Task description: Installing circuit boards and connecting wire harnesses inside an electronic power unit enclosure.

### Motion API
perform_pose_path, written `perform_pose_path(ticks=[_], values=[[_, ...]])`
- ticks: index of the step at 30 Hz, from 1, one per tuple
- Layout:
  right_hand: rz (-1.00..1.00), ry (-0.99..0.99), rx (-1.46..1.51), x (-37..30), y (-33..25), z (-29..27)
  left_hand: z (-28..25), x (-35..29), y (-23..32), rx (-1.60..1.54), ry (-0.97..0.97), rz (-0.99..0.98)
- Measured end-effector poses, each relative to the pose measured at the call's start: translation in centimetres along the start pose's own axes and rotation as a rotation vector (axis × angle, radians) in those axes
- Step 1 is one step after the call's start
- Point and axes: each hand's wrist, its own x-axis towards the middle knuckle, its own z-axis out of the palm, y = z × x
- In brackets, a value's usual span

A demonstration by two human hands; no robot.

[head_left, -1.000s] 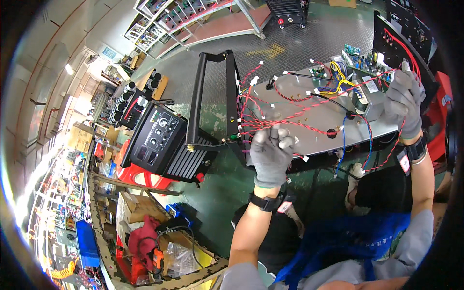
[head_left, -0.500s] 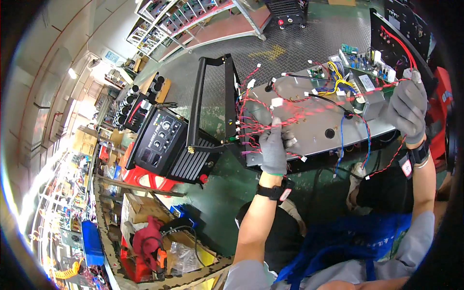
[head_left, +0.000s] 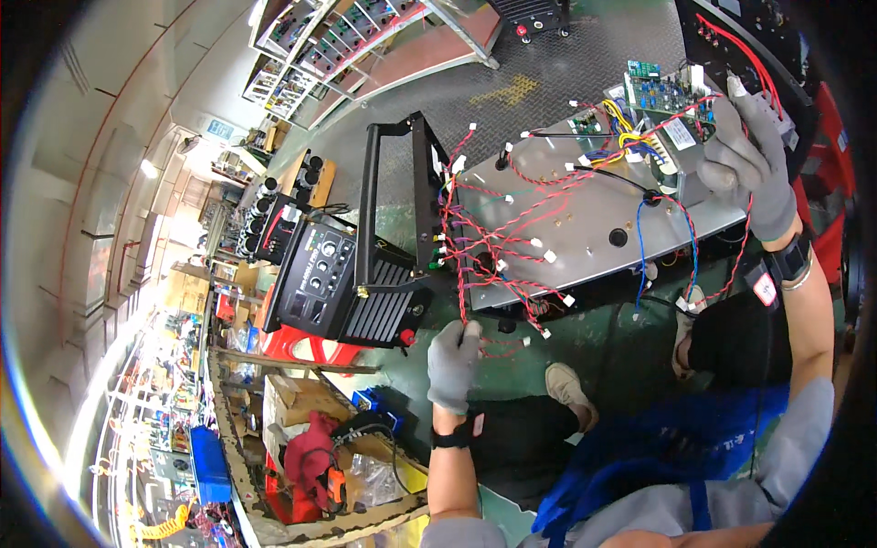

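Note:
My left hand [head_left: 454, 363], in a grey glove, is closed on a strand of red twisted wires [head_left: 463, 297] at the near left corner of the metal chassis plate [head_left: 530, 260]. The wires come from the black front panel [head_left: 429, 196], and several others with white connectors fan out over the plate. My gloved right hand [head_left: 756, 169] is raised over the plate's right end, beside the green circuit board [head_left: 671, 96]. A long red twisted wire [head_left: 681, 117] runs up to its fingers and hangs down below it; the fingers partly hide the grip.
A black handle [head_left: 370, 201] rises from the front panel. Left of it stands a finished-looking black machine [head_left: 320, 274] on a red base. A bench frame [head_left: 237, 438] with a cardboard box and dark red cloth [head_left: 311, 452] lies lower left. A shelf rack [head_left: 365, 55] stands behind.
My left hand has moved from over the plate down and left to its near corner, drawing wires along. The right hand has shifted slightly up and left, its wire now slacker.

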Motion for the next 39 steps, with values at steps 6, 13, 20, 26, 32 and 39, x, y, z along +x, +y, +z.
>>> perform_pose_path(ticks=[6,13,20,26,32,39], values=[[0.257,-0.452,1.813,2.2,-0.6,-1.3,0.6,-2.1,4.7,0.513,0.193,0.325],[0.683,-1.188,1.127,0.4,-4.6,-4.7,-2.0,0.7,18.4,0.937,0.199,0.957],[0.288,-2.075,1.077,-1.1,-13.6,4.5,1.3,8.9,15.3,1.86,-0.271,1.078],[0.318,-2.12,0.864,-7.5,-13.8,7.7,5.2,10.7,19.4,1.762,-0.859,0.423],[0.127,-2.159,0.713,-9.7,-14.1,11.1,7.5,10.8,13.8,2.123,-0.617,0.646],[0.093,-2.073,0.699,-8.2,-14.7,10.4,11.1,12.1,12.5,2.238,-0.684,0.7]])
